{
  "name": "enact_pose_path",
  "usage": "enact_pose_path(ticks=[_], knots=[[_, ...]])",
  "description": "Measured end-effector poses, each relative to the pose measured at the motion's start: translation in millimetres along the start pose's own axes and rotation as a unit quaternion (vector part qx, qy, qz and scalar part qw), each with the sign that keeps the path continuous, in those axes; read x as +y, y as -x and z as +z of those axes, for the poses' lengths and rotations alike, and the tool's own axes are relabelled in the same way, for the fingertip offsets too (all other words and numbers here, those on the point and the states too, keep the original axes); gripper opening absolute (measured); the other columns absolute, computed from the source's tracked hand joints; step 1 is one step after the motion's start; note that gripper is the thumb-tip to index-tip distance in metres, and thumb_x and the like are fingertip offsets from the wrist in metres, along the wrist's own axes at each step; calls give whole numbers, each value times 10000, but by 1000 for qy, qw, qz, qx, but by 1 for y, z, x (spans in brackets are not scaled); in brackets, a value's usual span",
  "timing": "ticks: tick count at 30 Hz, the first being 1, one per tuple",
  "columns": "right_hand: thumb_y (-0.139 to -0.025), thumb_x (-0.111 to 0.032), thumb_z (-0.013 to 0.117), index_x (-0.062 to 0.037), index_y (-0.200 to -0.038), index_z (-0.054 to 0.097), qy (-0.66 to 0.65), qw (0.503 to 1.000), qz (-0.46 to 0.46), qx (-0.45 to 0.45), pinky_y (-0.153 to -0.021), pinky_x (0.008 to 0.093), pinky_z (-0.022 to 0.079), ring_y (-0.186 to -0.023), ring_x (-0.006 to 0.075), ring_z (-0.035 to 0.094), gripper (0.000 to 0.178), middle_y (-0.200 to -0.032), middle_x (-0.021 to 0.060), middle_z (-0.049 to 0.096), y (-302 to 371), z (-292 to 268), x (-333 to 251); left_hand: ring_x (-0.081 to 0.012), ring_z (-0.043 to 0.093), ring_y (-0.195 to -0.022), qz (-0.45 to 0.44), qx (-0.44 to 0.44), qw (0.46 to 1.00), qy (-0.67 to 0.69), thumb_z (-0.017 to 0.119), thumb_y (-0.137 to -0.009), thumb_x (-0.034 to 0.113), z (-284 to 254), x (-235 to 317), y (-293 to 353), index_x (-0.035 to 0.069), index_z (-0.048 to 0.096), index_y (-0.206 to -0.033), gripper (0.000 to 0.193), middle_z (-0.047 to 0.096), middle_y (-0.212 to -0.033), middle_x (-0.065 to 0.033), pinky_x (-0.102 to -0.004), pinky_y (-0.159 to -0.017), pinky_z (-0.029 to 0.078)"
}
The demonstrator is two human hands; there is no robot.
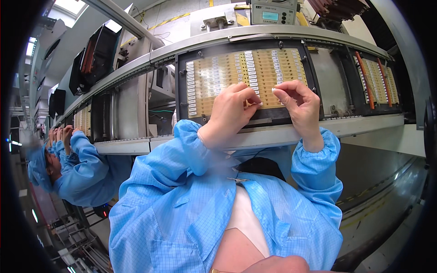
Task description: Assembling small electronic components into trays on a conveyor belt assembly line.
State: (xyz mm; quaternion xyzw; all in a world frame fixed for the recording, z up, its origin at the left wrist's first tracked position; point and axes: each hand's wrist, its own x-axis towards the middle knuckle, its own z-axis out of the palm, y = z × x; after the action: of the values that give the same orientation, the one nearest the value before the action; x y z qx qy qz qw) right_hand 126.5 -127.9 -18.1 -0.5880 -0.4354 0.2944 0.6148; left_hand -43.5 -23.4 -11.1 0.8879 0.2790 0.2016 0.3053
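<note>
A tan-yellow circuit board panel [230,75] lies in a black carrier frame [182,98] in front of me, with rows of small white rectangular parts on it. Over its near middle, my left hand [231,107] is closed, thumb and forefinger pinched together. Something tiny and whitish shows at those fingertips, too small to name. My right hand [301,105] is above the near right corner, pinching a small white part [274,90] between thumb and forefinger. Both hands cover some of the panel's near rows.
Metal conveyor rails [355,125] run along both sides of the frame. Further right sits another carrier with a board and orange bars [364,79]. A grey instrument with a screen [274,12] stands beyond the far rail. On the left, a person in blue [84,168] works at the same line.
</note>
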Motion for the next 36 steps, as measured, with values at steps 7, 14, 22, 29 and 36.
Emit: enact_pose_path(ticks=[7, 14, 22, 29, 36], knots=[[-901, -88, 731, -2, -995, 692, -12, 1000, -7, 16, -755, 215, 511, -832, 75, 632, 133, -916, 22, 689, 0, 7, -2, -190, 624, -670, 21, -10, 999, -43, 743, -794, 122, -10, -1, 1, 98, 692, -790, 56, 619, -780, -43, -335, -644, 510], [-907, -107, 731, -4, -1000, 699, -81, 993, 9, 85, -715, 204, 499, -763, 63, 602, 142, -863, 13, 688, 1, 15, -4, -200, 618, -726, 4, -26, 999, -33, 734, -794, 145, -14, -4, 3, 114, 694, -785, 51, 611, -776, -33, -350, -679, 489], [-915, -112, 723, -11, -1000, 705, -86, 990, 12, 113, -706, 203, 498, -749, 64, 598, 133, -850, 10, 686, 1, 22, -2, -204, 563, -997, 186, -30, 939, -288, 717, -748, 177, -31, -2, 25, 144, 707, -971, 225, 605, -1034, -22, -364, -864, 419], [-879, -6, 707, -11, -1037, 720, 74, 995, -73, 3, -769, 250, 530, -848, 138, 657, 158, -958, 53, 686, 7, 58, -26, -172, 622, -687, -125, -87, 925, 347, 533, -1029, 262, -57, -18, 6, 43, 668, -1094, 266, 632, -863, -75, -286, -621, 509], [-818, -28, 745, -19, -1015, 711, 199, 966, -147, -77, -699, 304, 539, -833, 189, 661, 201, -957, 98, 657, -9, 74, -39, -86, 556, -672, -319, -81, 738, 589, 441, -1062, 347, -80, -49, 8, -15, 648, -1081, 418, 621, -842, -33, -200, -585, 456]])
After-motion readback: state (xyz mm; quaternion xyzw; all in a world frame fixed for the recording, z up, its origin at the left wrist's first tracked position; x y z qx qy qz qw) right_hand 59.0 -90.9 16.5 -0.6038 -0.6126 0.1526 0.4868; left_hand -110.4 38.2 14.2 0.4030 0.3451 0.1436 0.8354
